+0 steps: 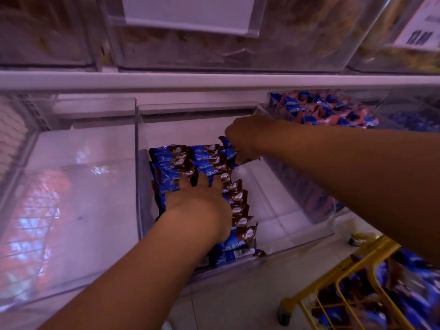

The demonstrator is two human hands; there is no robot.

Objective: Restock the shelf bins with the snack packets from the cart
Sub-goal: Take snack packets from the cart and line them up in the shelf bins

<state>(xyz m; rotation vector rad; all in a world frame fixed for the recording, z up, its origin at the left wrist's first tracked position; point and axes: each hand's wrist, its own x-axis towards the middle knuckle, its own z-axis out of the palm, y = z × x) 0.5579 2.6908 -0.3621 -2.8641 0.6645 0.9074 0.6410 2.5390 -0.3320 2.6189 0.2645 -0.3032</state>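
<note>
Filling the middle bin [297,236]: my left hand [202,203] presses flat on the packet rows [171,163]; my right hand [245,139] pinches one packet [229,152] beside them. Next: seat it, release.

Both forearms are bare as far as the frame shows, with no sleeve or cuff in sight. The left hand [200,206] and the right hand [247,139] are bare too, ungloved, with no ring, watch or band visible on either.
</note>
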